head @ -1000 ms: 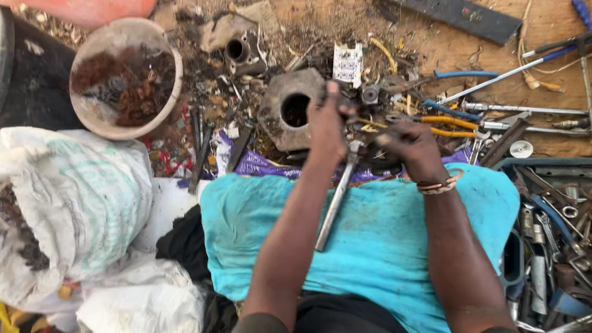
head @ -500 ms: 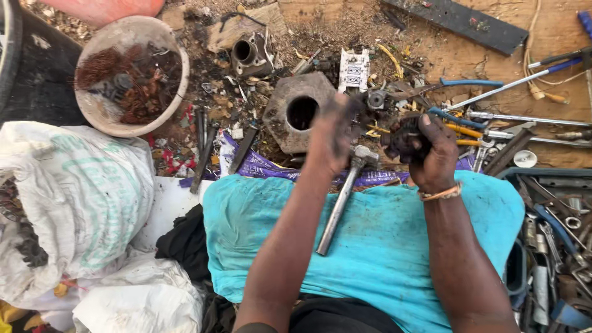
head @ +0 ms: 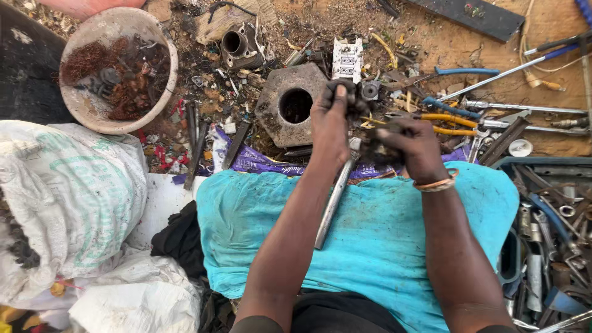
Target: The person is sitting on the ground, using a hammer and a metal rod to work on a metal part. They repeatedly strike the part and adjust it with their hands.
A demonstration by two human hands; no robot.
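Where scrap litters sandy ground (head: 555, 132), turquoise cloth (head: 376, 234), white sack (head: 68, 197)

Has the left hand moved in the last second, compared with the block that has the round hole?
Yes. The left hand was just right of the metal block with its hole; now it overlaps the block's right edge, fingers higher, pinching a small dark part.

Open ground: the turquoise cloth sheet (head: 370, 246), bare either side of the steel hammer handle (head: 334, 197) lying across it. Beyond the cloth's far edge: grey hexagonal metal block with round hole (head: 290, 105), amid dense scrap. Right of the cloth: blue tray crowded with steel tools (head: 549, 234). Left of it: white woven sacks (head: 68, 203); beyond them, a round basin of rusty scrap (head: 114, 68).
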